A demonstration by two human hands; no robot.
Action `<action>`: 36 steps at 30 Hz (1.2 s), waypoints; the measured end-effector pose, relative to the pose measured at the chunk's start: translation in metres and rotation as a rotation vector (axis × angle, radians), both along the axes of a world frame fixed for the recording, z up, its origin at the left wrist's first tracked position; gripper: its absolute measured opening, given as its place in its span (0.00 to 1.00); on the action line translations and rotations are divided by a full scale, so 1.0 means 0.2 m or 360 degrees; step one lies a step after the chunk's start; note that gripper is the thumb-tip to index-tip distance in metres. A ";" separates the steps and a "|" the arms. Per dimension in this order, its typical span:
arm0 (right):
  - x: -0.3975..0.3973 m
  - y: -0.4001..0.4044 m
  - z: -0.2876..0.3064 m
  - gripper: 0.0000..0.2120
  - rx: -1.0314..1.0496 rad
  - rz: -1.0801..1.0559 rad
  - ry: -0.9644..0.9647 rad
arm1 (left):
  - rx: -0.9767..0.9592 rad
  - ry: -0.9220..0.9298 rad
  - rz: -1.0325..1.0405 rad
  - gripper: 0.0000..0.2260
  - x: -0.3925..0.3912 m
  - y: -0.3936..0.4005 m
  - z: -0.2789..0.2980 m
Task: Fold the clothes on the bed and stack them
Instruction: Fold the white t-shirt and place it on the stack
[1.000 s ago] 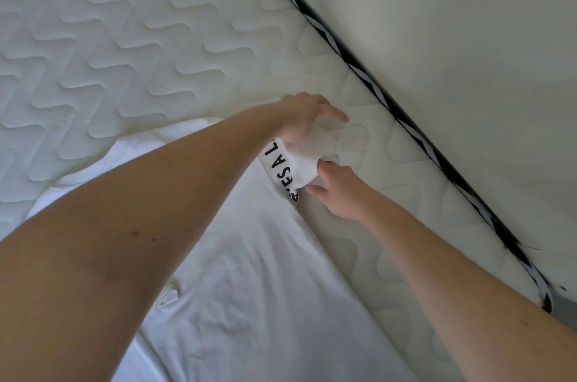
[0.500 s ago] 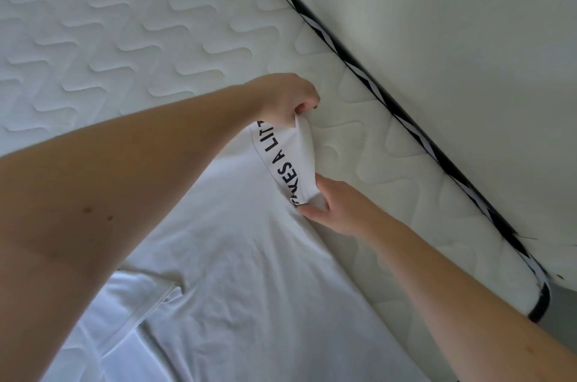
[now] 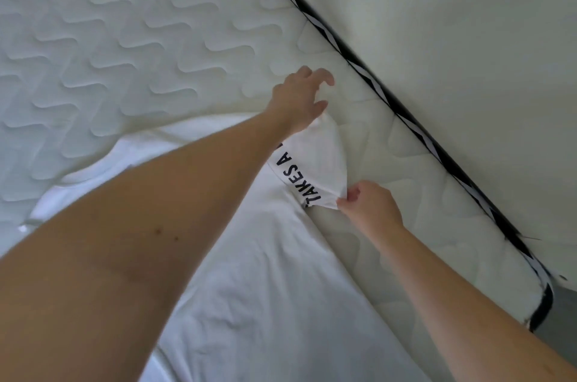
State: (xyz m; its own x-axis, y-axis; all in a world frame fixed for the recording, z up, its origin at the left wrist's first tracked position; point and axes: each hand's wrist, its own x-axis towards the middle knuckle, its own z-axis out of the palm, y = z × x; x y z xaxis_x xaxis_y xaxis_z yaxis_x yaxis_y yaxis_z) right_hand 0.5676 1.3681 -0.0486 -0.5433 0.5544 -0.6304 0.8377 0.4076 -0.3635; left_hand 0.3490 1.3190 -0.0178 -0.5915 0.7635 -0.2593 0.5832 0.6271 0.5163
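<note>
A white T-shirt (image 3: 265, 303) lies spread on the quilted mattress (image 3: 125, 38). Its sleeve (image 3: 315, 160), with black letters along the hem, is folded over near the shirt's far right corner. My right hand (image 3: 371, 207) pinches the sleeve's near corner between thumb and fingers. My left hand (image 3: 299, 97) hovers at the sleeve's far corner with its fingers spread and loosely bent, holding nothing; its thumb is close to the cloth. My left forearm hides part of the shirt.
The mattress's black-and-white piped edge (image 3: 374, 88) runs diagonally on the right, against a pale wall (image 3: 468, 38). The mattress corner (image 3: 543, 303) is at the lower right. Bare mattress stretches to the left and beyond the shirt.
My left hand has let go of the sleeve's far corner and opened, moving a little farther out. The sleeve now lies flatter. My right hand keeps its pinch on the near corner.
</note>
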 end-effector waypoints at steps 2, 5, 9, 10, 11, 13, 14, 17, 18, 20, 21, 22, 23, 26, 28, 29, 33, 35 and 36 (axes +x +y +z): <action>0.00 0.02 0.00 0.04 -0.0075 0.0020 -0.0112 | 0.0157 0.0018 0.0184 0.16 0.07 0.00 -0.04; -0.04 0.01 0.01 0.06 -0.0284 -0.0226 0.0244 | 0.0032 0.0163 0.0200 0.15 0.12 -0.10 -0.15; -0.18 -0.01 0.01 0.15 -0.0504 -0.0676 0.0509 | -0.0358 0.0365 0.0182 0.17 0.07 -0.24 -0.24; -0.21 0.00 -0.01 0.16 -0.0499 -0.0710 0.0499 | -0.0436 0.0393 0.0156 0.18 0.04 -0.25 -0.25; -0.23 0.01 -0.02 0.16 -0.0488 -0.0703 0.0471 | -0.0511 0.0415 0.0121 0.19 0.02 -0.25 -0.24; -0.26 0.02 -0.02 0.16 -0.0538 -0.0686 0.0458 | -0.0663 0.0406 0.0048 0.19 -0.03 -0.22 -0.22; -0.27 0.03 -0.02 0.13 -0.0581 -0.0677 0.0477 | -0.0725 0.0382 0.0009 0.19 -0.05 -0.20 -0.20; -0.26 0.04 -0.01 0.05 -0.0563 -0.0594 0.0479 | -0.0831 0.0280 -0.0206 0.19 -0.09 -0.13 -0.15; -0.26 0.05 -0.01 0.04 -0.0529 -0.0554 0.0468 | -0.0829 0.0213 -0.0277 0.19 -0.09 -0.10 -0.13; -0.25 0.07 -0.04 0.08 -0.0478 -0.0470 0.0445 | -0.0795 -0.0056 -0.0305 0.26 -0.11 -0.05 -0.11; -0.24 0.07 -0.06 0.13 -0.0531 -0.0482 0.0435 | -0.0775 -0.0175 -0.0290 0.29 -0.11 -0.03 -0.09; -0.23 0.07 -0.07 0.18 -0.0634 -0.0544 0.0448 | -0.0746 -0.0223 -0.0285 0.28 -0.11 -0.01 -0.08; -0.22 0.07 -0.08 0.23 -0.0733 -0.0608 0.0468 | -0.0691 -0.0216 -0.0282 0.23 -0.10 0.02 -0.08; -0.22 0.04 -0.12 0.29 -0.0808 -0.0697 0.0516 | -0.0392 -0.0239 -0.0043 0.09 -0.09 0.07 -0.11; -0.22 0.04 -0.13 0.29 -0.0786 -0.0728 0.0534 | -0.0237 -0.0363 0.0095 0.17 -0.07 0.09 -0.12; -0.22 0.04 -0.13 0.28 -0.0792 -0.0716 0.0535 | -0.0184 -0.0398 0.0112 0.18 -0.05 0.10 -0.12; -0.23 0.03 -0.12 0.23 -0.0784 -0.0522 0.0510 | -0.0148 -0.0453 0.0030 0.16 -0.02 0.13 -0.09; -0.25 0.02 -0.12 0.19 -0.0771 -0.0512 0.0514 | -0.0173 -0.0446 0.0002 0.15 -0.02 0.12 -0.08; -0.26 0.01 -0.11 0.16 -0.0762 -0.0520 0.0513 | -0.0178 -0.0436 0.0001 0.14 -0.02 0.11 -0.07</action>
State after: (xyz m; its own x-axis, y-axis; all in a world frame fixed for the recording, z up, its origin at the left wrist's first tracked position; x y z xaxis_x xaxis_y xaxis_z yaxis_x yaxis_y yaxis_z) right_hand 0.5164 1.3693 -0.0704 -0.5975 0.4217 -0.6820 0.7099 -0.1175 -0.6945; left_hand 0.3445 1.3413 -0.0325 -0.4881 0.7211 -0.4917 0.4314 0.6891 0.5823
